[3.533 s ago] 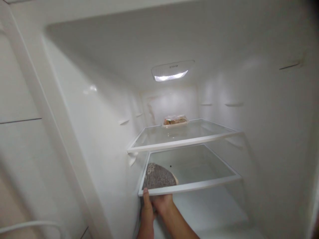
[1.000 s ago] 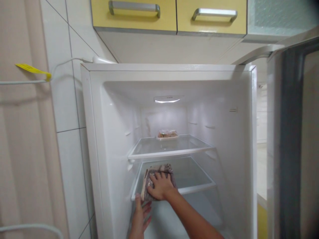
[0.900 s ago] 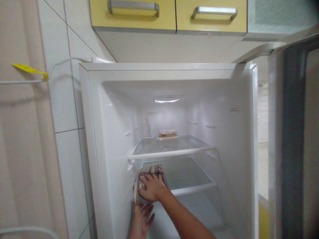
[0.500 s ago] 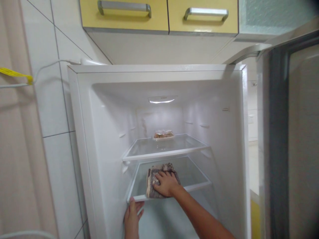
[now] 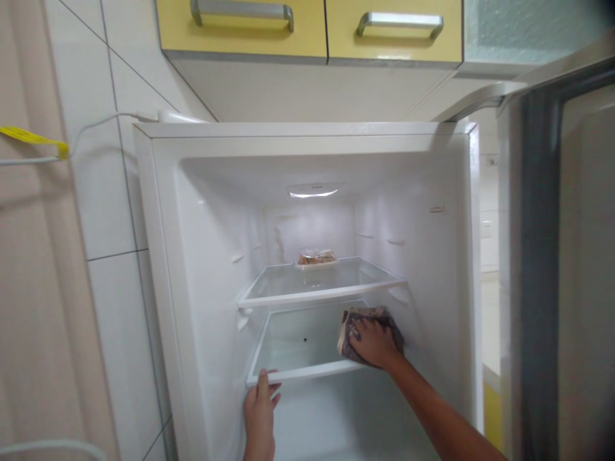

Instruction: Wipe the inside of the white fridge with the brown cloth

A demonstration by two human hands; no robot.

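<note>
On the lower of two shelves (image 5: 283,352), apart: right hand (image 5: 373,342) flat over one cloth (image 5: 344,337), left hand (image 5: 260,406) round the rim (image 5: 317,371)

Bare hands, two: left hand (image 5: 259,408), right hand (image 5: 377,344). Folded grey-brown patterned cloth (image 5: 368,314), one. White-framed glass shelves (image 5: 321,280), two. Clear-wrapped brownish pack (image 5: 316,257), one. Yellow cupboard fronts (image 5: 240,42), two; silver bar handles (image 5: 401,20), two. Yellow tag (image 5: 33,139), one.

Glass shelves (image 5: 287,357), wrapped tray (image 5: 316,258) above, cloth (image 5: 345,333) below
</note>
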